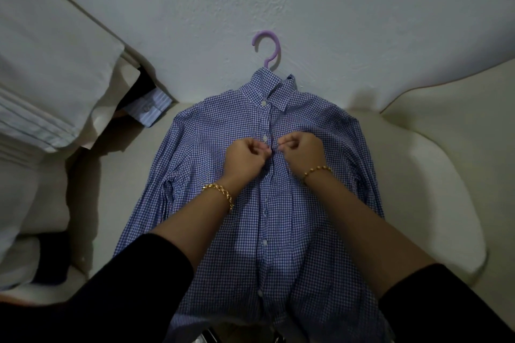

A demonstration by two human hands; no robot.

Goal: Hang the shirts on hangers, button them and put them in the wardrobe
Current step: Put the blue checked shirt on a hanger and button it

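A blue-and-white checked shirt [211, 147] lies front-up on a cream sofa seat [434, 164]. It is on a lilac plastic hanger [268, 44] whose hook sticks out above the collar against the wall. My left hand [245, 159] and my right hand [303, 153] meet at the placket just below the second button, each pinching one edge of the shirt front. The collar button and the one below it look fastened. Lower buttons run down the placket between my forearms.
A pile of pale folded shirts [41, 69] fills the left side, with a striped blue cuff [149, 108] poking out beneath it. The white textured wall [362, 8] stands right behind the sofa. The sofa's rounded arm [446, 97] rises at the right.
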